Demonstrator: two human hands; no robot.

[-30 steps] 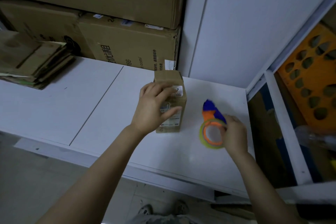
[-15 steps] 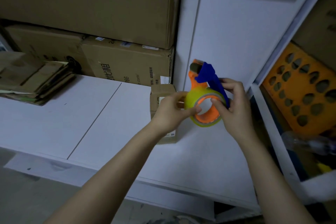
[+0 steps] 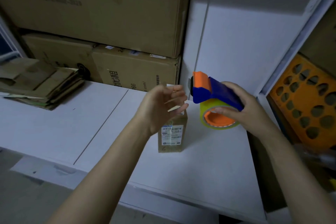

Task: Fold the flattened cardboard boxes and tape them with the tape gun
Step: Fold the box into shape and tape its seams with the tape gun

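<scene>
A small folded cardboard box with a white label stands on the white shelf. My left hand hovers blurred above and in front of the box, fingers loosely spread, holding nothing. To its right, my right hand grips the blue and orange tape gun, thumb inside the orange core of its yellowish tape roll, lifted above the shelf. A stack of flattened cardboard boxes lies at the far left of the shelf.
Large closed cartons fill the back of the shelf, another carton below them. A white upright panel stands behind the tape gun. An orange perforated crate sits in the right compartment. The shelf's front edge runs below my forearms.
My left hand has let go of the tape roll and drawn left, over the small box. My right hand has turned the tape gun so its blue body lies on top.
</scene>
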